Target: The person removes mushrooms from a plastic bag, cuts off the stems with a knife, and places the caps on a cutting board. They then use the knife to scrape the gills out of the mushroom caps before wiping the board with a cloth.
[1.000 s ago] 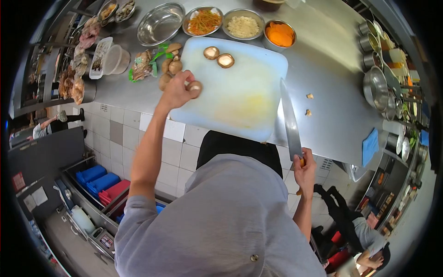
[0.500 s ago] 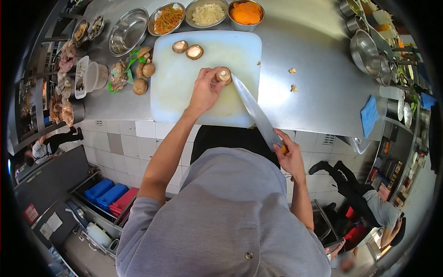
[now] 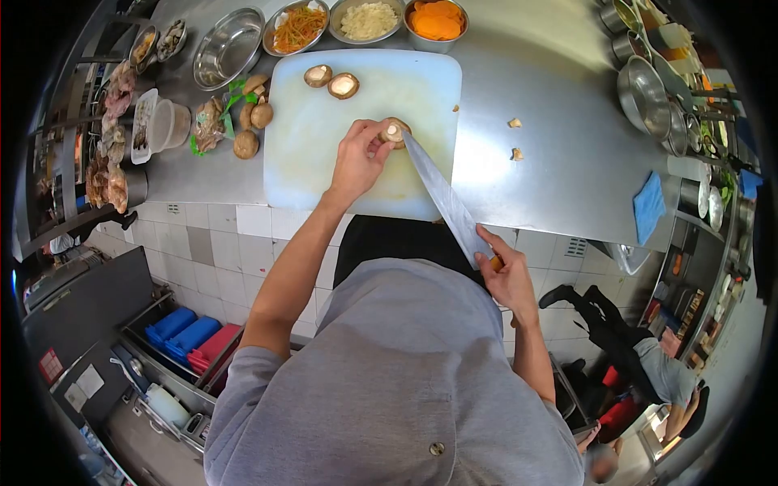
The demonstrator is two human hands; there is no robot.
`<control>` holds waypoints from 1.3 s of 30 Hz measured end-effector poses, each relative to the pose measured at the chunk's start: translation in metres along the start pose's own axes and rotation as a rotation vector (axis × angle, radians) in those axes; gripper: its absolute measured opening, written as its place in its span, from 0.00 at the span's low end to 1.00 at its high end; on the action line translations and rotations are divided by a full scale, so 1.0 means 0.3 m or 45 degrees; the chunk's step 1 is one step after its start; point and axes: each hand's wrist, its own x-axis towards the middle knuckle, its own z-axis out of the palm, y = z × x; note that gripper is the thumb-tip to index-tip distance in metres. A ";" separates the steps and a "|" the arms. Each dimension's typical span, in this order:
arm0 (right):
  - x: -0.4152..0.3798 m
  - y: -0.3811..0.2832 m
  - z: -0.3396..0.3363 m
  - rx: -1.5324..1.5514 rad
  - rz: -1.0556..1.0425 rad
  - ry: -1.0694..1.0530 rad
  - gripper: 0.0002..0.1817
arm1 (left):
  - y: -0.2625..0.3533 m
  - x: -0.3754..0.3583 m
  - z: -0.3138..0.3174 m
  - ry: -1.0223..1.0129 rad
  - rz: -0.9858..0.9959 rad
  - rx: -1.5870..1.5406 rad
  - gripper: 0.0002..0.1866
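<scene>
Mushroom [image 3: 395, 140] pinched in the left hand [image 3: 359, 164] over the cutting board [image 3: 304, 162], we note, with the knife [image 3: 442, 193] gripped in the right hand [image 3: 510, 281] and its tip just brought in beside the pale stem [image 3: 392, 130]

Bright light from above leaves a pale glare on the steel worktop [image 3: 551, 182], while the round, wide view bends towards dark corners and stays mostly sharp centrally.

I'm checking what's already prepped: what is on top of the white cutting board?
Three mushrooms, one gripped by the left hand; that hand hides part of the board.
</scene>
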 end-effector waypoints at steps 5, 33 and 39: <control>0.004 -0.028 -0.010 -0.065 -0.031 0.004 0.26 | -0.017 0.001 -0.003 -0.015 -0.062 -0.025 0.21; 0.062 -0.135 -0.027 -0.290 -0.040 -0.087 0.26 | -0.063 0.006 -0.007 -0.004 -0.154 -0.156 0.18; 0.062 -0.159 -0.022 -0.306 0.021 -0.114 0.26 | -0.069 0.001 -0.012 -0.001 -0.183 -0.173 0.15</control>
